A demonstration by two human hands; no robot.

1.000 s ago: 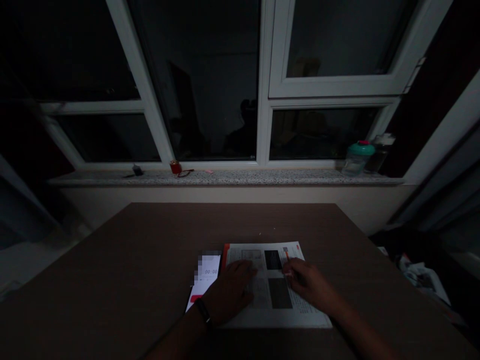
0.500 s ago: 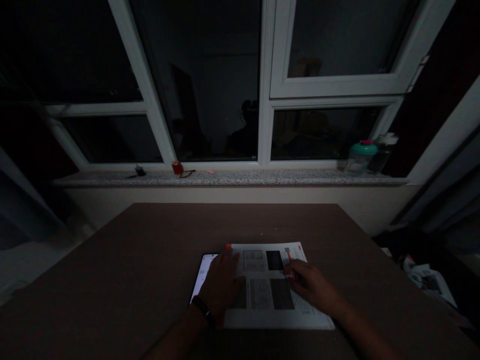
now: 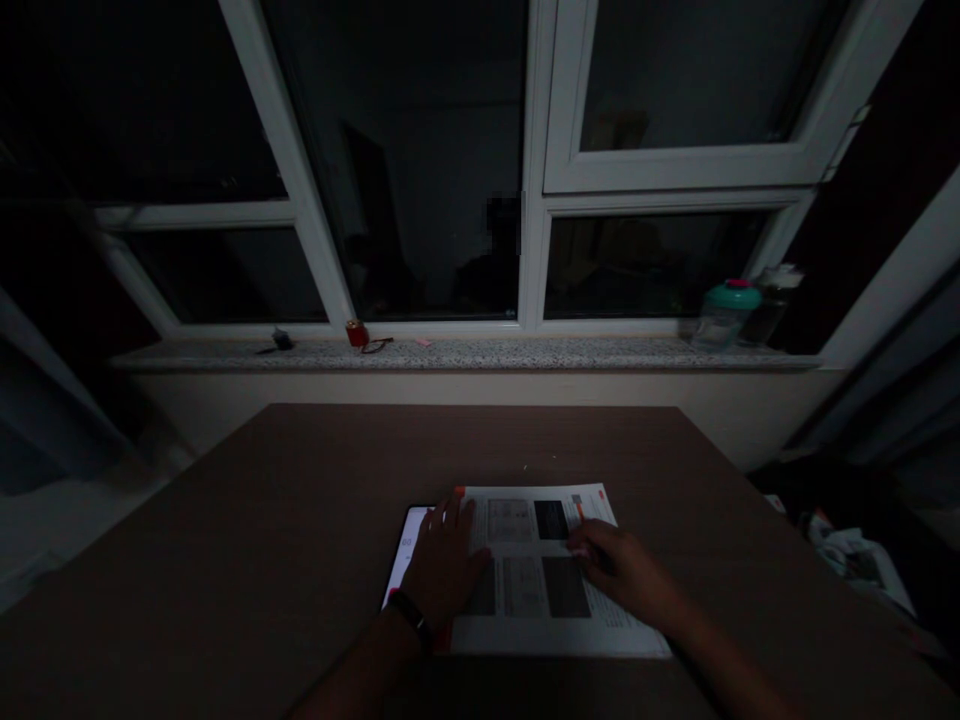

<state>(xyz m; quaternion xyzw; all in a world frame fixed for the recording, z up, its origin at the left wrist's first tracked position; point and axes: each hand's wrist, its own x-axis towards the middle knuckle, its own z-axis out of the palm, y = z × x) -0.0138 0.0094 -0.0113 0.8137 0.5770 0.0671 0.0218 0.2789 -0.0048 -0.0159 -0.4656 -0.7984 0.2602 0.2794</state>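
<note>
A printed booklet (image 3: 517, 637) with grey and dark picture panels and orange edge marks lies on the brown table. My left hand (image 3: 442, 565), a dark band on its wrist, rests flat with fingers spread across the booklet's left side. Partly under that hand is a phone (image 3: 405, 545) with a lit white screen. On the right part of the page, my right hand (image 3: 611, 565) is closed, thumb and fingers pinched together. What they hold is too dark to make out. A short orange strip (image 3: 580, 510) shows just above those fingers, on the page or over it.
Small white specks lie on the table (image 3: 450, 440) beyond the booklet. On the stone windowsill (image 3: 487, 353) stand a teal-lidded bottle (image 3: 726, 315), another clear bottle (image 3: 772, 305), a small red object (image 3: 357, 333) and a small dark one (image 3: 281, 339). Cluttered items (image 3: 855, 560) sit beyond the table's right edge.
The view has shifted very slightly. The left hand's fingers have moved a little on the booklet's edge; the right hand keeps nearly the same place and pinch.
</note>
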